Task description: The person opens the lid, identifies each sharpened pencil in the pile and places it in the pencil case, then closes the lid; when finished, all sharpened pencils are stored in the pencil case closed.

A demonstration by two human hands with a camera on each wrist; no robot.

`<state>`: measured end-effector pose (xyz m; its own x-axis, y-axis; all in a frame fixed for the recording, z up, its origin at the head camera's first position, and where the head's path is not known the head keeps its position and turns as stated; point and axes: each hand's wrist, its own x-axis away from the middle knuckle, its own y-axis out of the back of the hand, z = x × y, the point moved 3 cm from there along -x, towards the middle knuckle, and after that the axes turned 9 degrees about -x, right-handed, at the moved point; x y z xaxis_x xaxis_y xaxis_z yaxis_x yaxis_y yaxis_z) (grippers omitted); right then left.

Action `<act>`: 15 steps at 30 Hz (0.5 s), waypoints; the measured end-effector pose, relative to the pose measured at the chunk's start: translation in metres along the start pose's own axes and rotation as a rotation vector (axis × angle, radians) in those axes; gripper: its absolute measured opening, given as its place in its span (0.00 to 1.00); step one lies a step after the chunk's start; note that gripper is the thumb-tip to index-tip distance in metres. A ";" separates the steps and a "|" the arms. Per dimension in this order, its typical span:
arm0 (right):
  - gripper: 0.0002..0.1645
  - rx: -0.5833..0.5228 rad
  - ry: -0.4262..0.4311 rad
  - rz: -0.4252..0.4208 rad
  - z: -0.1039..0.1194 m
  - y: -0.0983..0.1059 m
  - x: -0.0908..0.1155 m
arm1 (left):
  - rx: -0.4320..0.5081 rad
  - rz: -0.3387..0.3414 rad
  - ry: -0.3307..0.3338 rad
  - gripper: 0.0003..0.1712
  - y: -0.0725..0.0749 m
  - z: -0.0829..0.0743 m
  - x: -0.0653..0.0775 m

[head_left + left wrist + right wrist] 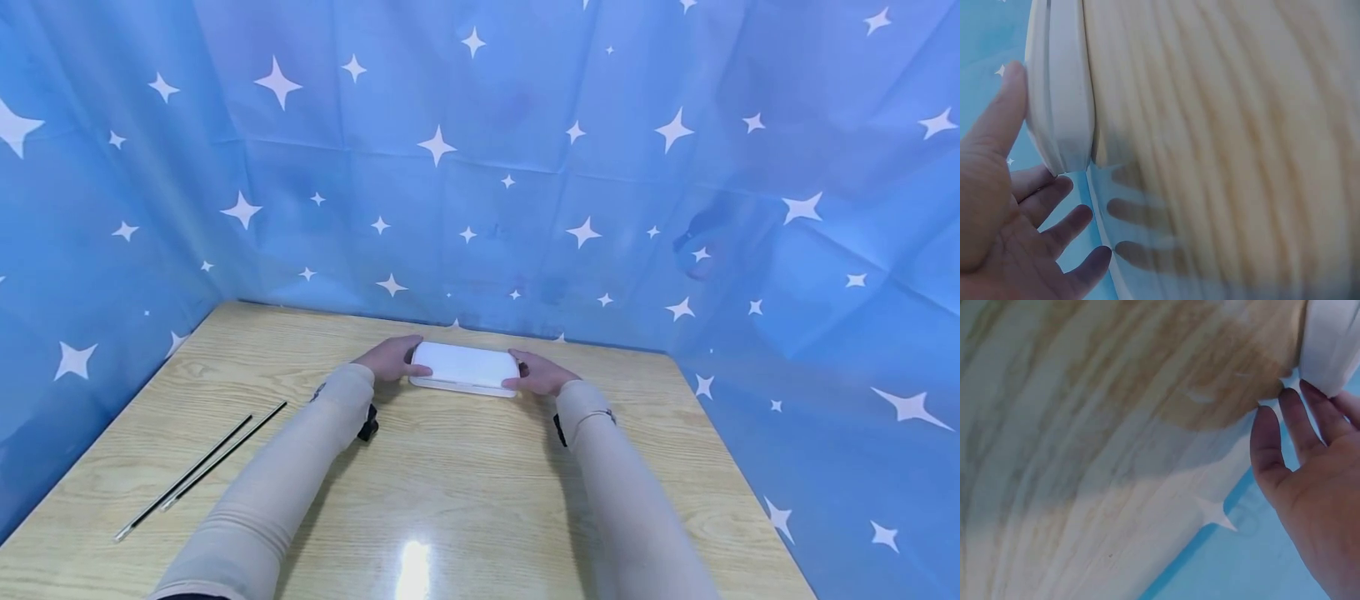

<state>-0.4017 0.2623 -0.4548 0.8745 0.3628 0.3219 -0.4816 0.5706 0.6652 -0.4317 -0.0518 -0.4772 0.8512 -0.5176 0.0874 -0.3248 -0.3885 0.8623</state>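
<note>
A white oblong case [465, 364] with rounded corners lies near the far edge of the wooden table, its long side running left to right. My left hand [393, 358] pinches its left end, thumb on the top near the front edge. In the left wrist view a seam runs along the side of the case [1063, 81], and the other fingers of the left hand [1022, 212] spread past its end. The right end is gripped by my right hand [538, 372], thumb at the front corner. Fingertips of the right hand [1316, 462] touch the case [1330, 344] in the right wrist view.
Two thin dark rods [217, 460] with pale ends lie side by side on the left of the wooden table [450, 483]. A blue curtain [480, 167] with white stars hangs behind the table and along both sides.
</note>
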 end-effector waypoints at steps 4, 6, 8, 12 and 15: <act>0.55 0.043 -0.021 -0.004 -0.003 0.000 -0.001 | 0.003 0.003 0.027 0.52 -0.001 0.001 0.000; 0.55 0.043 -0.022 -0.008 -0.003 0.000 -0.001 | 0.006 0.003 0.045 0.52 -0.001 0.000 -0.001; 0.55 0.038 -0.030 -0.012 -0.003 0.000 -0.002 | 0.009 0.002 0.055 0.52 -0.001 0.000 -0.001; 0.56 0.028 -0.031 -0.014 -0.003 0.000 -0.002 | 0.002 0.008 0.069 0.52 0.000 -0.001 -0.002; 0.57 0.029 -0.029 -0.012 -0.004 0.000 -0.004 | -0.025 0.015 0.087 0.53 0.001 0.000 -0.002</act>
<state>-0.4052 0.2635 -0.4590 0.8818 0.3343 0.3328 -0.4694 0.5527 0.6886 -0.4338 -0.0508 -0.4765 0.8792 -0.4549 0.1420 -0.3281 -0.3616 0.8727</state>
